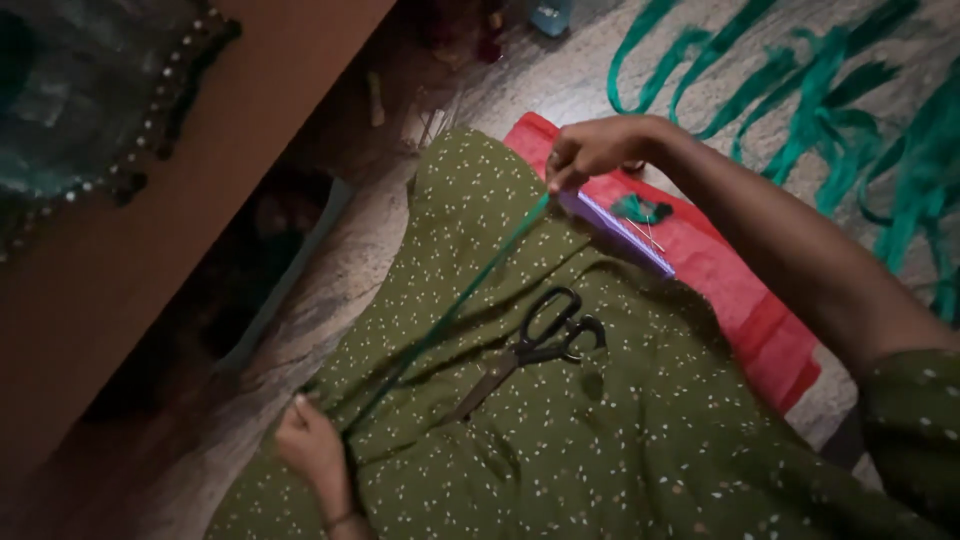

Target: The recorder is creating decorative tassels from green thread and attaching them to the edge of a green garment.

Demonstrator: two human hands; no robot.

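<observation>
A thin green strip (450, 315) is stretched taut across my lap, which is covered by olive green dotted cloth (600, 440). My right hand (590, 148) pinches the far end of the strip above a red mat (745, 300). My left hand (312, 445) grips the near end, low at the left. Black-handled scissors (530, 350) lie shut on the dotted cloth between my hands, just right of the strip.
A purple flat case (615, 228) with needles and a small green bundle (640, 208) rest on the red mat. Several teal cloth strips (820, 100) lie spread on the stone floor at upper right. A brown wooden furniture edge (200, 200) stands at the left.
</observation>
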